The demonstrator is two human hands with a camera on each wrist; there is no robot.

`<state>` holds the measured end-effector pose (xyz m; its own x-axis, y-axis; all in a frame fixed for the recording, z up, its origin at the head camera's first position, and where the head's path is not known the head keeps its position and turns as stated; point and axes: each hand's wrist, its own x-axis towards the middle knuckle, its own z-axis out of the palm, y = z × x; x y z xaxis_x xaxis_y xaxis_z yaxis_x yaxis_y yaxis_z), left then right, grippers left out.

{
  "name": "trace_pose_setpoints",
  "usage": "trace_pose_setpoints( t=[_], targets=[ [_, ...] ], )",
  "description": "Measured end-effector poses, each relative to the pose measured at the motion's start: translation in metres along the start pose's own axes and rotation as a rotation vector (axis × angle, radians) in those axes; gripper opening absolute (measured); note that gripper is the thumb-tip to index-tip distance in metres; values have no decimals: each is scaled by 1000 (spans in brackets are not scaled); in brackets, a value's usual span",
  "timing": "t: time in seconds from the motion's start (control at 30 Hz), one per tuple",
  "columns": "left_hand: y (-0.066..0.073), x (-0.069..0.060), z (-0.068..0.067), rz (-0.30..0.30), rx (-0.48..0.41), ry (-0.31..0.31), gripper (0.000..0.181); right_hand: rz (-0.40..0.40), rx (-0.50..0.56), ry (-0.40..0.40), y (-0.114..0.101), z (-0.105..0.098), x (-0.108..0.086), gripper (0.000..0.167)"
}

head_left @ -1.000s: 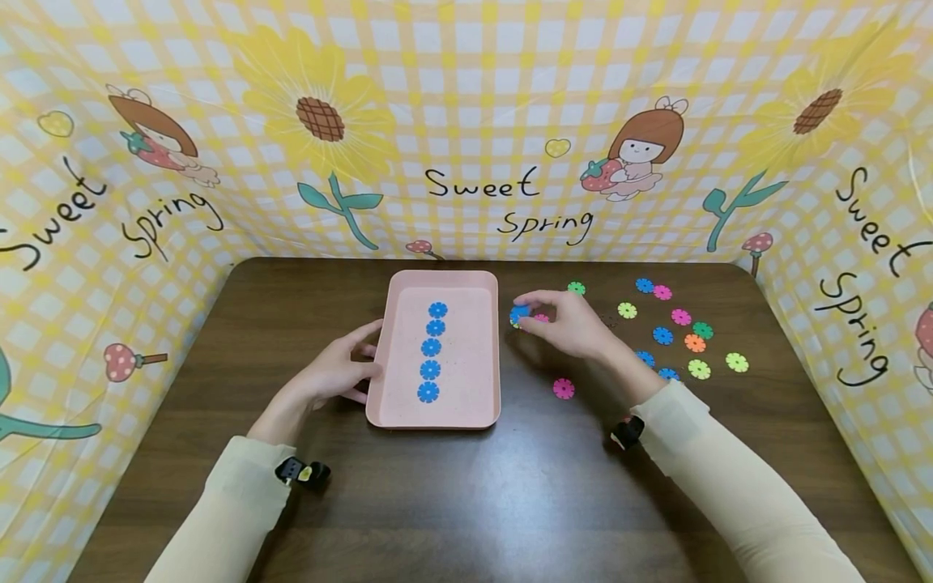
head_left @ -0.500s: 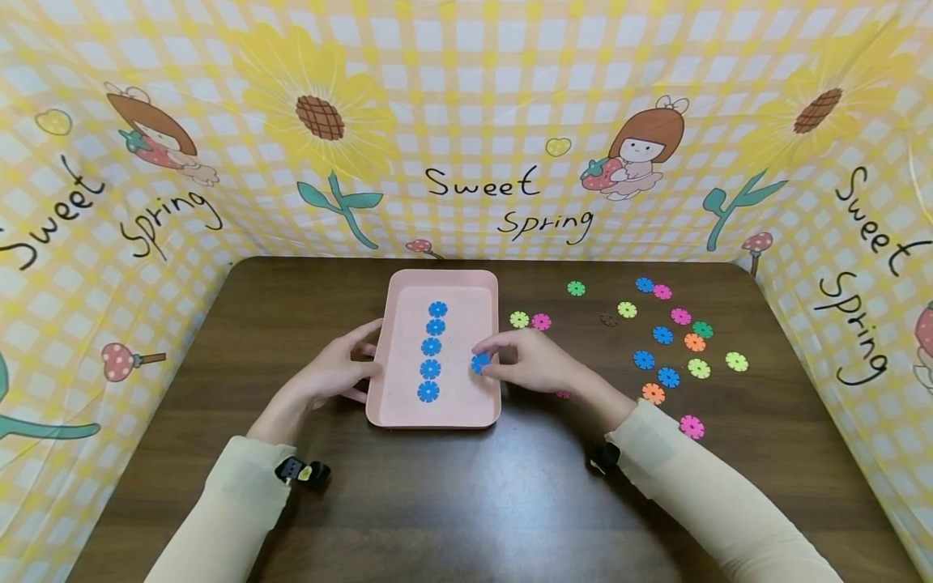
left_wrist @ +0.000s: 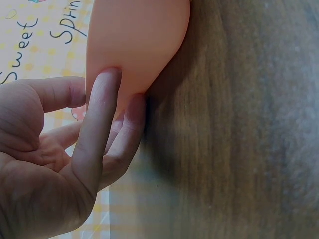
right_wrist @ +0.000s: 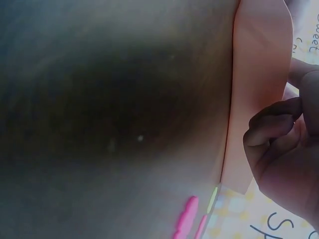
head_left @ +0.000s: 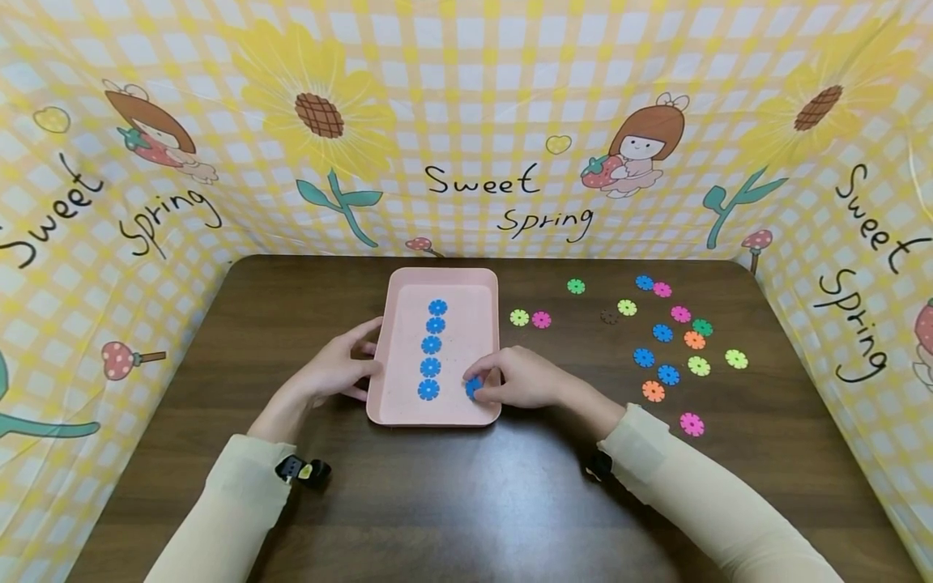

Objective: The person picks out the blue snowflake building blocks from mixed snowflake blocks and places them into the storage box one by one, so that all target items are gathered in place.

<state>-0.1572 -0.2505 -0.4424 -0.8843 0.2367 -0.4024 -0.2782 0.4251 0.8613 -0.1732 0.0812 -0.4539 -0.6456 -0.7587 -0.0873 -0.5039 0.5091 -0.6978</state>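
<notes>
In the head view, a pink tray (head_left: 462,414) holds a column of several blue snowflake discs (head_left: 431,345). My left hand (head_left: 331,368) rests against the tray's left side, fingers spread; the left wrist view has its fingertips touching the outer wall (left_wrist: 137,40). Over the tray's lower right part, my right hand (head_left: 528,378) pinches another blue disc (head_left: 473,387) between thumb and fingers, to the right of the column's lowest disc. In the right wrist view the hand (right_wrist: 284,144) is beyond the tray's wall (right_wrist: 261,64), and the disc is hidden.
Loose discs lie on the brown table (head_left: 408,502) to the tray's right: a yellow-green one (head_left: 519,317) and a pink one (head_left: 541,320) near its rim, and several blue, orange, green, pink and yellow ones further right. A checked cloth (head_left: 466,97) stands behind and at both sides.
My right hand has carried the blue disc from the table right of the tray, over the rim, then down towards the tray's lower right. My left hand has stayed at the tray's left side.
</notes>
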Motion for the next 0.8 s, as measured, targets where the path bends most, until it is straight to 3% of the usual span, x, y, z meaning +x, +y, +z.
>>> trace_pose_setpoints(
  t=[0.4, 0.8],
  targets=[
    [1, -1, -1, 2, -6, -6, 82, -10, -59, 5, -4, -12, -3, 27],
    [-1, 1, -1, 7, 1, -6, 81, -9, 50, 121, 0, -35, -19, 26]
  ],
)
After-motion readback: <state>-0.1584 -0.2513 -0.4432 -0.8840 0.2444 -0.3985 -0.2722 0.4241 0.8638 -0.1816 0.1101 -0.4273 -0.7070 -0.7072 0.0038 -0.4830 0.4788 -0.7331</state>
